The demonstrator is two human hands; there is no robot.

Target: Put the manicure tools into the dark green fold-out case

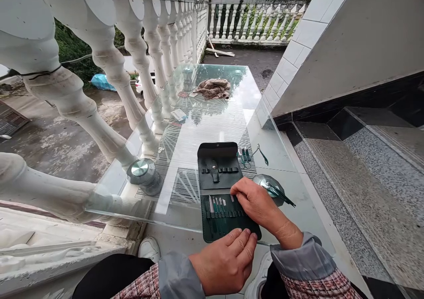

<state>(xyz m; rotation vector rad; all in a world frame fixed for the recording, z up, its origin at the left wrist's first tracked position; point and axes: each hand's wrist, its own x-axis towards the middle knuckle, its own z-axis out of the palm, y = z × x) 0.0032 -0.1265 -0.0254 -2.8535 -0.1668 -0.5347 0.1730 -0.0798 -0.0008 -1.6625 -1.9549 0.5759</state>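
Observation:
An open black manicure case (220,184) lies unfolded at the near edge of the glass table. Slim metal nail tools (217,204) stand in the loops of its lower panel; the loops of its upper panel hold nothing. My left hand (228,259) is closed on the case's bottom edge, its thumb hidden. Over the right end of the lower loops, my right hand (260,204) has its fingers pinched, and what they hold is hidden. Nail clippers (245,154) and a cuticle nipper (263,154) lie right of the case. Several dark slender tools (278,193) rest beside my right hand.
The glass table (212,129) stretches away from me, bearing a crumpled brown cloth (213,88) and a small white packet (179,115). A white balustrade (132,47) runs along the left. Stone steps (371,157) rise on the right.

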